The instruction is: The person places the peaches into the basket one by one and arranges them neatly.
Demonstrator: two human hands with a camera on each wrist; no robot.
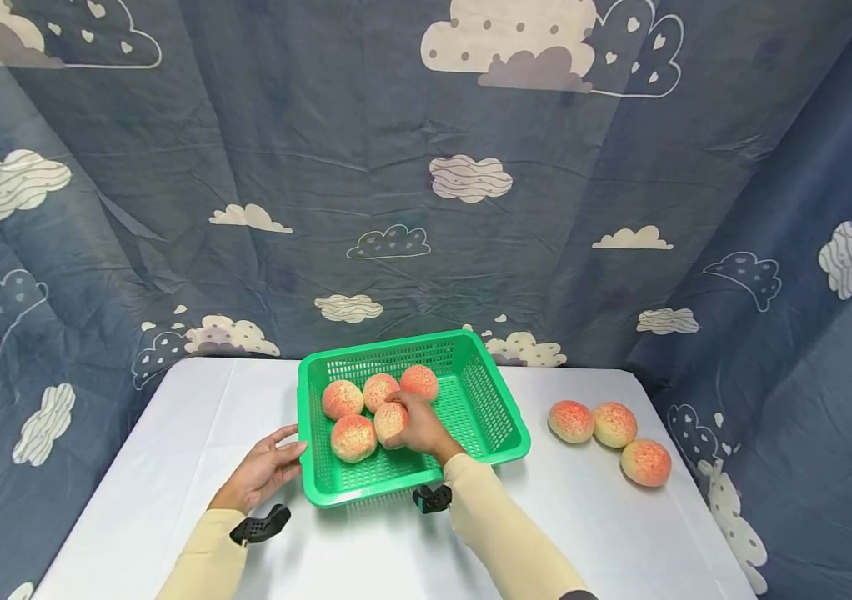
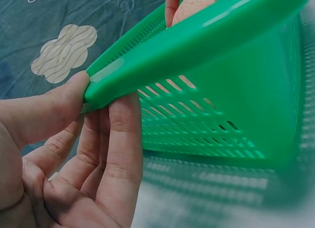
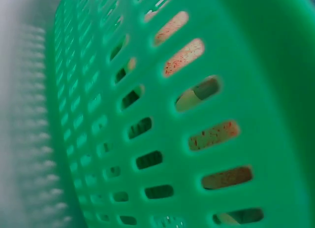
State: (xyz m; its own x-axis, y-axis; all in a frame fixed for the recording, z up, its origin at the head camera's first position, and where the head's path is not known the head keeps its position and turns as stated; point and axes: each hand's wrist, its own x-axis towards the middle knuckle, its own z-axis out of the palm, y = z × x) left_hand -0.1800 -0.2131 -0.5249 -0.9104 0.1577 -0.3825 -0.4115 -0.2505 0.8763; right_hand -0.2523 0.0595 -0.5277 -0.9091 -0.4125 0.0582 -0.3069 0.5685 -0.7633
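A green plastic basket (image 1: pixel 366 492) with slotted walls sits on the table. Several red-and-yellow peaches lie in it, among them one at the front left (image 1: pixel 354 439) and one at the back (image 1: pixel 419 382). My right hand (image 1: pixel 422 427) reaches over the front rim and grips a peach (image 1: pixel 392 423) inside. My left hand (image 1: pixel 264 471) is at the basket's left side; in the left wrist view its thumb lies on the rim (image 2: pixel 206 33) and its fingers are underneath, pinching it. The right wrist view is filled by the basket wall (image 3: pixel 162 110), with my right hand hidden.
To the right of the basket, three more peaches rest on the white table (image 1: pixel 546 533): one on the left (image 1: pixel 571 421), one in the middle (image 1: pixel 615 424), one nearer (image 1: pixel 646 462). A dark blue cloud-patterned curtain (image 1: pixel 366 125) hangs behind and beside the table.
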